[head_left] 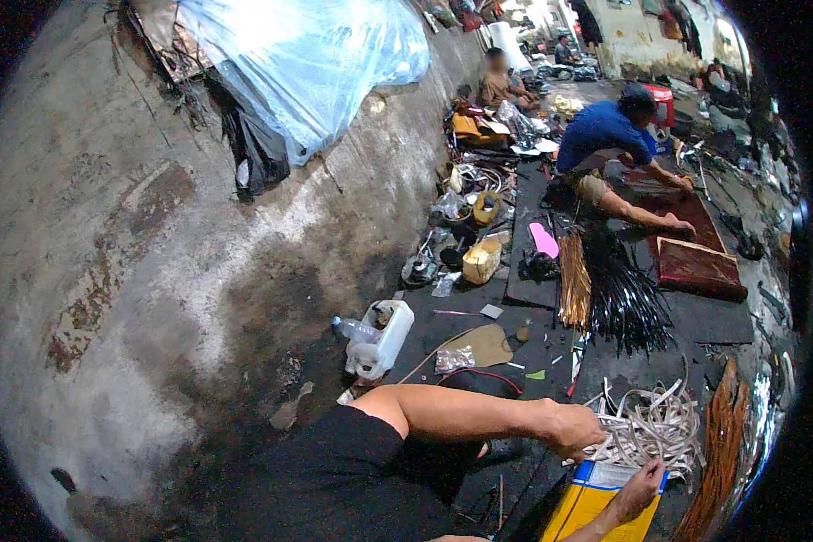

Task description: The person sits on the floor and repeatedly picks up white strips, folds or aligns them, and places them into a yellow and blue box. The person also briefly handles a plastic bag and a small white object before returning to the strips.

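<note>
My left hand (573, 428) is closed at the left edge of a tangled heap of whitish flat strips (655, 425). Its fingers curl under, so what they grip is hidden. Lower and to the right, my right hand (640, 488) has its fingers pinched together at the heap's near edge; what lies between them is too small to make out. Beneath both hands is a yellow, boxy thing (596, 508) with a blue border and a pale panel. The right wrist crosses its right side.
A bundle of brown strands (718, 443) lies right of the heap. Beyond are black strips (625, 298) and golden strips (574, 282). A cut white jug (384, 339) holds a plastic bottle. A co-worker in blue (601, 135) bends over dark red sheets (700, 269). A concrete wall (199, 271) rises at left.
</note>
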{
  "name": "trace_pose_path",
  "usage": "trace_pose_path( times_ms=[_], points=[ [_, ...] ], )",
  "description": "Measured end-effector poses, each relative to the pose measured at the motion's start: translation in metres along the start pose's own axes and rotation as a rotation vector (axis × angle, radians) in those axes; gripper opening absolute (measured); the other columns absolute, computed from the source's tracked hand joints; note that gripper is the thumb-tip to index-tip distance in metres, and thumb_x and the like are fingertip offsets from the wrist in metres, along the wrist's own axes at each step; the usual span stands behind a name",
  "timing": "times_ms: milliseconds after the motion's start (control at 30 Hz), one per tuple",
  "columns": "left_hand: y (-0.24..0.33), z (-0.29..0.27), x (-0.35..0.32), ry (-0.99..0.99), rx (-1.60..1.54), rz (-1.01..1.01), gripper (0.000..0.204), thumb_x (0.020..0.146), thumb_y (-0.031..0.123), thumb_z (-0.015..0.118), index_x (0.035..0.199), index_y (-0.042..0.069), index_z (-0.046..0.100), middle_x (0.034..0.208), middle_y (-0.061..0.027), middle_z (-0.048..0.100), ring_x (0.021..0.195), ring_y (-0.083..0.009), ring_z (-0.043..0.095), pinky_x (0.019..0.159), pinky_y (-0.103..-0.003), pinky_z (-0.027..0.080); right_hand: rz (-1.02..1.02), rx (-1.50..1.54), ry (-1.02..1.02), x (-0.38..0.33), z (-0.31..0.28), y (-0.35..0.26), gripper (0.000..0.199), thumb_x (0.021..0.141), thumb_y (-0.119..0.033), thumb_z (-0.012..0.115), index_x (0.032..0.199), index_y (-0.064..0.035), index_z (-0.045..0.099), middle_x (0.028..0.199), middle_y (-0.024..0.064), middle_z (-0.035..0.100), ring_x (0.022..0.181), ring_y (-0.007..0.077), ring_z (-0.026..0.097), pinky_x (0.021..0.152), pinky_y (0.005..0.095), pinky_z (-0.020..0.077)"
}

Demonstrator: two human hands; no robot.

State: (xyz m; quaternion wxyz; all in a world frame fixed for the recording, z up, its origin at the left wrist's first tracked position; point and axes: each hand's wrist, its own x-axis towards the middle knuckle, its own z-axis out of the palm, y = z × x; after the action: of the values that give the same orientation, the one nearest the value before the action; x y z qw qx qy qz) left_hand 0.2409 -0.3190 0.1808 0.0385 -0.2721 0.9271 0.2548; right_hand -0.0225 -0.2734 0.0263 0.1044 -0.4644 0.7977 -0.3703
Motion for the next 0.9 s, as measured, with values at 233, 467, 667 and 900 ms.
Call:
trace_pose_path(
  times_ms=[233,467,667,900],
  points=[
    [-0.016,-0.002,0.009,-0.032,0.085,0.049,0.018,0.077,0.008,0.058,0.091,-0.002,0.054,0.082,-0.0221,0.063,0.08,-0.0409,0.062,0.066,-0.049,0.051,0.013,0.013,-0.017,0.001,-0.008,-0.004,0.037,0.098,-0.028,0.044,0.111,0.0026,0.06,0.104,0.024,0.064,0.093,0.0381,0.061,0.077,0.0413,0.0487],
    [-0.005,-0.008,0.002,0.038,0.097,0.042,0.02,0.074,0.015,0.064,0.086,0.001,0.058,0.076,-0.0214,0.064,0.071,-0.0389,0.064,0.06,-0.047,0.053,-0.045,0.102,0.004,-0.004,-0.004,-0.003,0.032,0.096,-0.028,0.047,0.104,-0.0005,0.062,0.101,0.0238,0.064,0.09,0.0384,0.062,0.075,0.0422,0.0481],
    [0.031,-0.024,0.014,0.157,-0.031,0.045,0.014,0.071,0.013,0.064,0.075,-0.001,0.064,0.073,-0.0214,0.066,0.07,-0.0367,0.066,0.059,-0.046,0.054,-0.04,-0.146,0.12,-0.013,-0.022,-0.046,0.03,0.094,-0.027,0.051,0.099,-0.0009,0.065,0.091,0.0216,0.067,0.075,0.0382,0.062,0.067,0.0424,0.0484],
    [0.057,-0.006,0.033,0.287,-0.021,0.064,0.017,0.077,0.022,0.06,0.079,0.007,0.066,0.071,-0.0139,0.065,0.067,-0.031,0.066,0.059,-0.046,0.052,0.029,-0.025,0.011,-0.016,-0.029,-0.055,0.027,0.092,-0.028,0.053,0.101,-0.0041,0.063,0.088,0.0225,0.065,0.076,0.039,0.059,0.068,0.0439,0.0462]
  ],
)
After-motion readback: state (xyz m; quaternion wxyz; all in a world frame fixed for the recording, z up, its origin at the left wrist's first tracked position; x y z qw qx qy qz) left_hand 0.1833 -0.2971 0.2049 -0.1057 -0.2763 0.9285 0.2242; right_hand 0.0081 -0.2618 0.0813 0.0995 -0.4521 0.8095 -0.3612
